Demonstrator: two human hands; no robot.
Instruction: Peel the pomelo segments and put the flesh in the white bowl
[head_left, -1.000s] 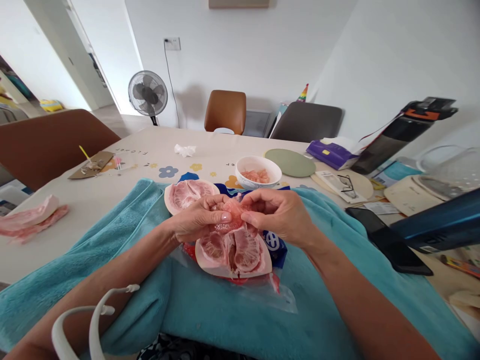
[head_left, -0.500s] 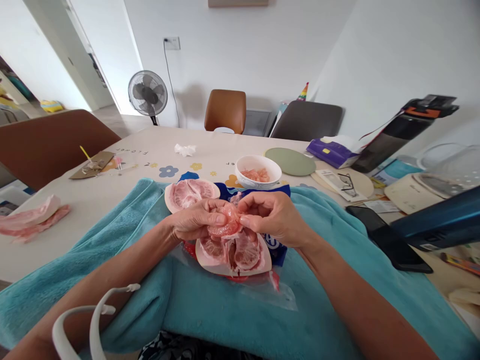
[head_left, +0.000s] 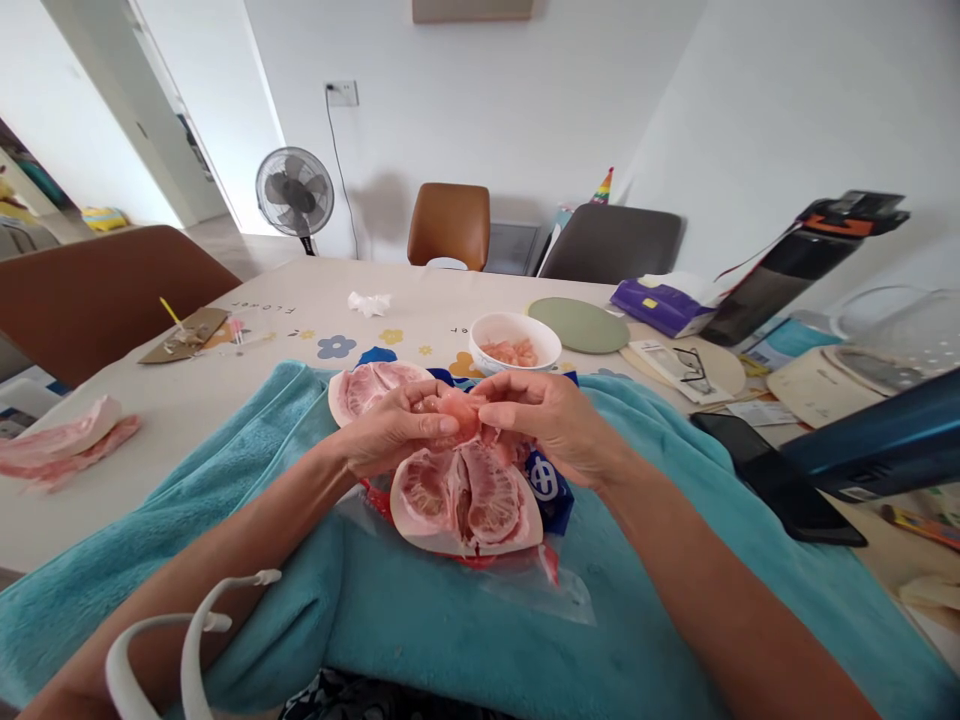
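My left hand and my right hand are both closed on one pink pomelo segment, pinching it between them just above the opened pomelo half. That half lies peel-down on a plastic bag over a teal towel. A second piece of pomelo with peel lies just beyond my left hand. A white bowl with peeled pink flesh stands behind my hands.
Pomelo peel pieces lie at the table's left edge. A black phone, glasses, a green round mat, a purple tissue pack and appliances crowd the right side. A crumpled tissue and cardboard scrap sit farther back.
Both hands have lifted the segment slightly and shifted their finger grip on it; the pomelo half below shows more fully. Nothing else moved.
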